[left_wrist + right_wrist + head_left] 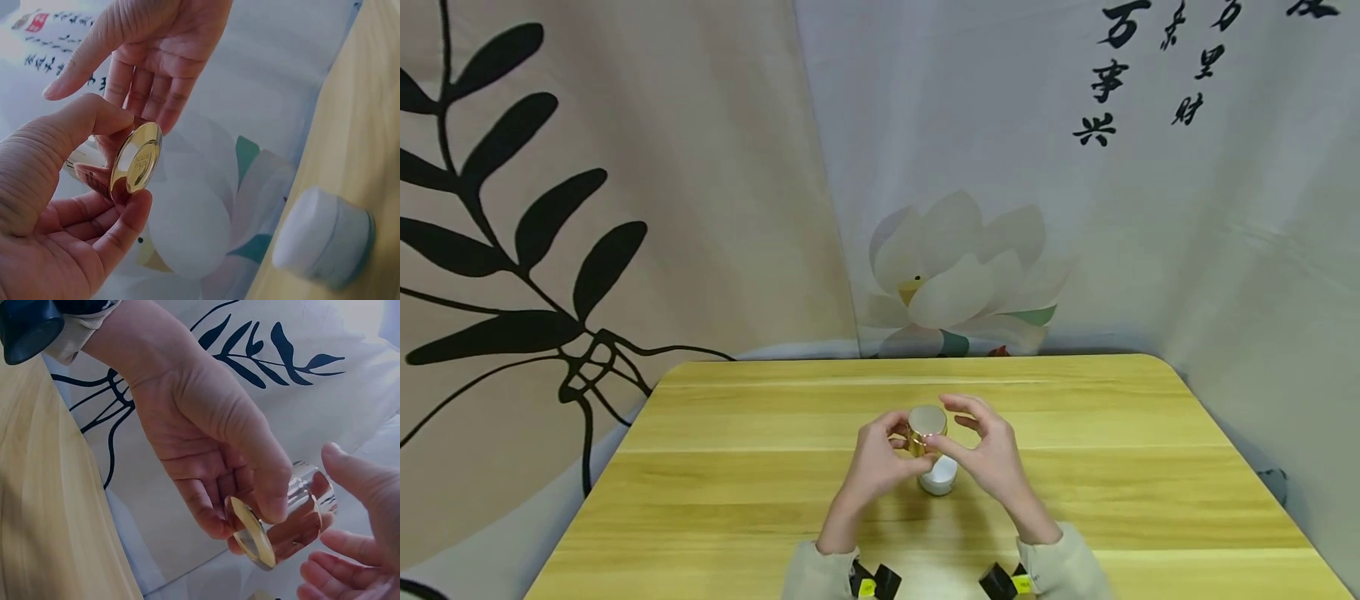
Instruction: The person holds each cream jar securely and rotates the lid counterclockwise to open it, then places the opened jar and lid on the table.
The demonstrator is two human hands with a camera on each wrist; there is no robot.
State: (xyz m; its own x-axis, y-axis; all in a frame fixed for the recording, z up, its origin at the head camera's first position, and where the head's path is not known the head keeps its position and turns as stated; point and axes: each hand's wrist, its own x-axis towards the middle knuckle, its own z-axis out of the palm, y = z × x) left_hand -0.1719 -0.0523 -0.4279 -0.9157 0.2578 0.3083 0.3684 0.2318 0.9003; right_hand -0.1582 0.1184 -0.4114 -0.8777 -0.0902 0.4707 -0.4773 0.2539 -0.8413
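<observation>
A shiny gold cosmetic jar (918, 439) with a pale round top is held above the table. My left hand (883, 457) grips it by the side between thumb and fingers. In the left wrist view, the gold jar (140, 159) is tilted and shows its round base with small raised lettering. My right hand (988, 450) is close to the jar's right side, its thumb and fingers spread. In the right wrist view, the right hand (375, 531) is beside the jar's far end and does not grip it. Below, a white round jar (939, 479) stands on the table, partly hidden by the hands.
The light wood table (737, 483) extends around the hands on all sides. Behind it hangs a pale curtain (722, 167) with dark leaves, a white flower and black characters. Each sleeve carries a black wrist camera (997, 582).
</observation>
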